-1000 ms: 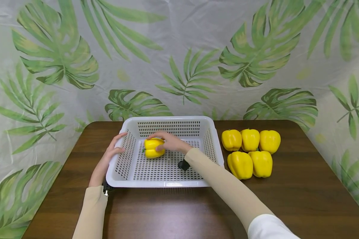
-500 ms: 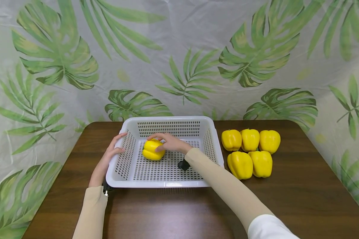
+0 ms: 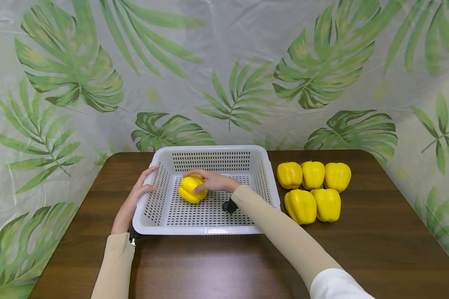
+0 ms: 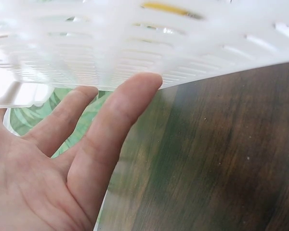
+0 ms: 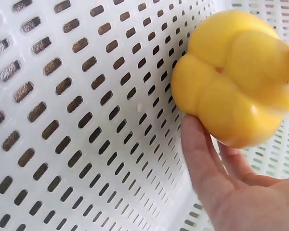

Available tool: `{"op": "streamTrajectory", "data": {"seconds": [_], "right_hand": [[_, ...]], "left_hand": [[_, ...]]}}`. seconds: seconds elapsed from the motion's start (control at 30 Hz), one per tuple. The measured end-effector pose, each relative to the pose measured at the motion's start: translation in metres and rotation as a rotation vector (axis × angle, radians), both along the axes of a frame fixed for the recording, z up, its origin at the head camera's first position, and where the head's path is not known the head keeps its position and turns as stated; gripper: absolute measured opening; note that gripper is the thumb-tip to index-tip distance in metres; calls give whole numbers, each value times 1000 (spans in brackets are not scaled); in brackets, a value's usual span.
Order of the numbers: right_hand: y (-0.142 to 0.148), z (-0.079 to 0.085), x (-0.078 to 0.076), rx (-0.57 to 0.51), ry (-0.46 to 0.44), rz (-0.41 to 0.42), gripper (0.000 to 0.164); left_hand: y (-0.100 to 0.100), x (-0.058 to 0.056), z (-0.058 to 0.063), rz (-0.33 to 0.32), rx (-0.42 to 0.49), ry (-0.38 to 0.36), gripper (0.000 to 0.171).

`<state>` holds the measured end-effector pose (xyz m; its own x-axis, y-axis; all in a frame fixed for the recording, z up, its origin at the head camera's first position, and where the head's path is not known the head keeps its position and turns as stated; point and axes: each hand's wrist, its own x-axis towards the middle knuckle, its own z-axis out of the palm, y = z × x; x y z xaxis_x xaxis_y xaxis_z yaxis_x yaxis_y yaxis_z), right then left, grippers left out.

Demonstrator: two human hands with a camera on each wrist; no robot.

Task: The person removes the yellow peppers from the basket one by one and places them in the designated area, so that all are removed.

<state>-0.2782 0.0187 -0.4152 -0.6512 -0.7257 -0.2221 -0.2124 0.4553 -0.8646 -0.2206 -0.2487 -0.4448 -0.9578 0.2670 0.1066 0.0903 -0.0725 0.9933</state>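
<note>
A yellow bell pepper lies inside the white slotted plastic basket, left of its middle. My right hand holds this pepper, fingers on its far side and thumb on its near side. The right wrist view has the pepper's lobed end facing the camera, with my right hand against it. At the basket's left side, my left hand touches the rim with fairly straight fingers and thumb. In the left wrist view, the palm of my left hand is beside the slotted wall.
Several more yellow bell peppers sit in two rows on the brown wooden table, right of the basket. Behind the table hangs a pale leaf-patterned cloth. A black device is at my right wrist.
The pepper in my right hand has turned; its green stem, seen at the left before, is out of sight now. My left hand and the other peppers stay in place.
</note>
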Motion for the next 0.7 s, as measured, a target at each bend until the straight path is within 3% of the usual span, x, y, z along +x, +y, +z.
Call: {"op": "streamTrajectory", "data": {"seconds": [0.17,0.43,0.7], "right_hand": [[2,3,3,-23,-31,-31,57],[5,3,0,-53,6,-41,55],[12,7,-3,-89,-15,-123,54]], "left_hand": [[0,-1,-1,-1,1,-2,63],[0,-2,-2,-6,8,10,62],[0,-1,-1,-3,20,17,63]]}}
